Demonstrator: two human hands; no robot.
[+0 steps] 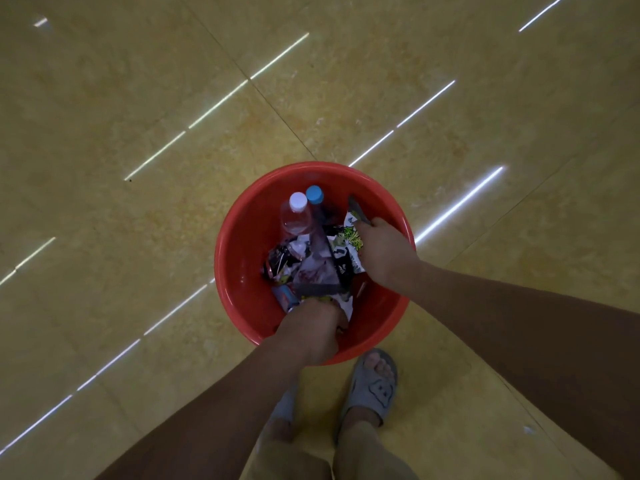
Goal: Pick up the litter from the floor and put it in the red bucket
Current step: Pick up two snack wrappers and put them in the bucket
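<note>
Both hands are down inside the red bucket (242, 244) on the floor (138, 98), on top of the litter (311, 270) (bottles and many wrappers). The right hand (384, 252) curls its fingers on a green-and-white wrapper (351, 239); the left hand (310, 329) is pushed into the pile, so I cannot tell how its fingers lie. I think a light wrapper could cling to the fingers and come out again when the hands rise.

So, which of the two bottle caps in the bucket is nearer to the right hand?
The blue cap, by the far wall of the red bucket. The white cap, on the clear bottle, sits left of it, farther from the right hand.
</note>
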